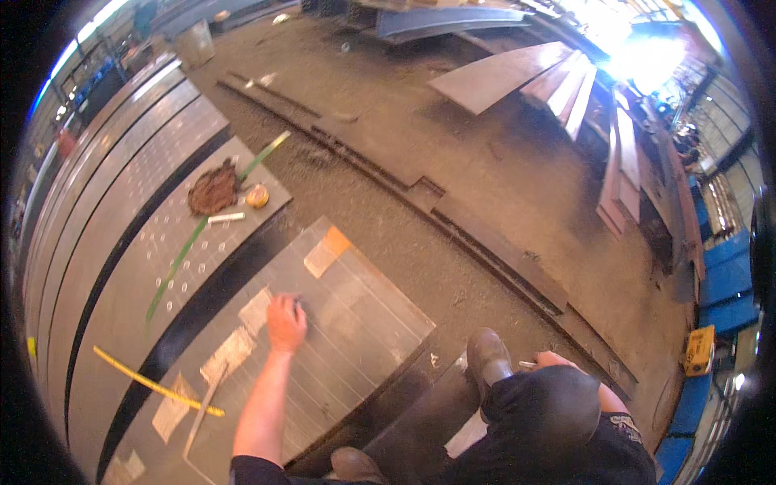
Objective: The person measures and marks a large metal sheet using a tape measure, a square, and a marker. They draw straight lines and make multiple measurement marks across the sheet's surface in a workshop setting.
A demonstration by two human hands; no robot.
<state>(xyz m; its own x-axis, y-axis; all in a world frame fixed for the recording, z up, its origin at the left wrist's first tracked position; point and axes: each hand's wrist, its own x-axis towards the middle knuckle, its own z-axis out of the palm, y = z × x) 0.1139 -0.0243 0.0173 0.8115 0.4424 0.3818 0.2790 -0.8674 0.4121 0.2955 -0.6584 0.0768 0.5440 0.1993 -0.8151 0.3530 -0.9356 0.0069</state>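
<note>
My left hand rests on a grey steel plate ruled with pale parallel lines. Its fingers are closed, and a small dark thing shows at the tips, too small to name. Just beyond it lies a tan patch with an orange end. More tan patches are beside and below the hand. A bent thin rod and a yellow measuring strip lie left of my forearm. My right hand, partly hidden by my knee, pinches a short white stick, away from the plate.
On the neighbouring plate sit a brown rag, a round orange-yellow item, a white stick and a green strip. Dark gaps separate the plates. A steel rail crosses the floor. Long plates lie beyond; a yellow box stands right.
</note>
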